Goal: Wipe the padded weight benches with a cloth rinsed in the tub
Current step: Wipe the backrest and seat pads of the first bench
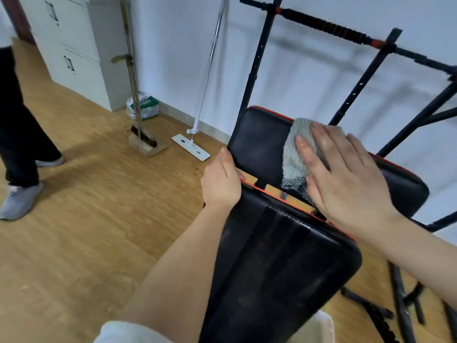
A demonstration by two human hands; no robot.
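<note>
Weight bench (279,263) occupies the centre-right of the head view: a long black pad with red piping running away from the wearer, then a gap, then a second black pad (259,147) angled up toward the rack uprights (257,58). Grey cloth (295,154) lies on the upper pad, near its right half, one chequered corner hanging into the gap between pads. Progress, judged: mid-wipe. The near pad shows lengthwise streaks and a dull sheen, consistent with a damp pass, so it is probably done; the upper pad is under work, its left portion looking matte and likely unwiped. No tub in view, and no second bench identifiable, so remaining rinse cycles and benches cannot be assessed. Right hand (346,177) is flat and spread, palm down on the cloth, fingers extended and wet-looking; pressing, not pinching. Left hand (221,184) is curled around the left edge of the bench at the junction of the two pads, thumb on top, fingers hidden beneath; apparently bracing. Flat mop (191,147) and broom with dustpan (146,142) stand by the wall, untouched.
</note>
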